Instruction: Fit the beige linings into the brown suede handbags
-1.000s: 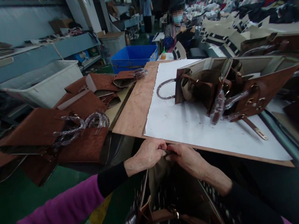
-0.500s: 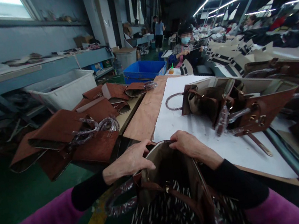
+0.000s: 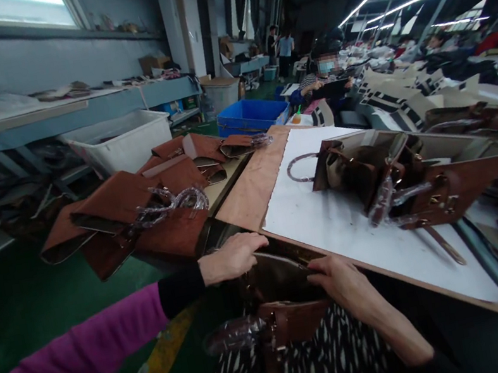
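From my end: brown handbag (image 3: 301, 320) at wearer's lap, on b/w patterned fabric (image 3: 329, 368), just below table edge. R hand (image 3: 343, 282) pinching its far rim; L hand (image 3: 232, 257) at rim's L end, can't tell if gripping. 2nd handbag (image 3: 464, 180) on white sheet (image 3: 301, 209); bag pile (image 3: 108, 205) to L; blue bin (image 3: 241, 125) beyond.

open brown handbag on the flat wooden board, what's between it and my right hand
Head view: flat white paper sheet, then front edge of the board.
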A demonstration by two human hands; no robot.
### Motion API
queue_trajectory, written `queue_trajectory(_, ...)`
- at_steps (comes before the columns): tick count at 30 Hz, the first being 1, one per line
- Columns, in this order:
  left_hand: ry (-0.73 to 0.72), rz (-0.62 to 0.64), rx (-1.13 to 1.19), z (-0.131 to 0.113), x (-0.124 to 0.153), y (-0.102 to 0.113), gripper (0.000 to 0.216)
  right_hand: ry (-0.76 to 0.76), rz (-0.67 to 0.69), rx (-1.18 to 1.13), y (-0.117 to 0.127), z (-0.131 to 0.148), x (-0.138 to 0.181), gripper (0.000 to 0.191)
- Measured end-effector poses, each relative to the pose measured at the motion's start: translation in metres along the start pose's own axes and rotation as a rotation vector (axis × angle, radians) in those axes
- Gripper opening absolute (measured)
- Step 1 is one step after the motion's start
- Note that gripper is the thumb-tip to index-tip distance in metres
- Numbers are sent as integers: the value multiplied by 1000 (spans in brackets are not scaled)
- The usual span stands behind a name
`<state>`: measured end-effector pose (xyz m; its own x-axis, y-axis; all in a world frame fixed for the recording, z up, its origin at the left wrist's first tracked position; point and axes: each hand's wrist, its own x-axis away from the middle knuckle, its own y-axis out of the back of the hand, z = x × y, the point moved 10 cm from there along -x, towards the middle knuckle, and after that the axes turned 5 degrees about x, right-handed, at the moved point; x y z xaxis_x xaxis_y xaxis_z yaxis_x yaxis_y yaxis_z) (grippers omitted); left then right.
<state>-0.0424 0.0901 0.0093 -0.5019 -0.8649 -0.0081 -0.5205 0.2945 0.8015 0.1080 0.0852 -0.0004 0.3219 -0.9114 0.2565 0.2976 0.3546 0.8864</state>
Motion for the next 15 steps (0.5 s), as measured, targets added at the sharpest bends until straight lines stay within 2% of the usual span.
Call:
queue_trajectory(2,-85,-83,0,-18,4,-7,39,-43,5,-4,-4,-10,6,14)
queue_trajectory(5,-166,-101,31,-34,1,-21,34,-38,47,-21,-9,-13,6,15)
queue_trajectory(15,-261,-114,38,-42,-18,-39,21,-68,40,-89,-8,-21,-3,17)
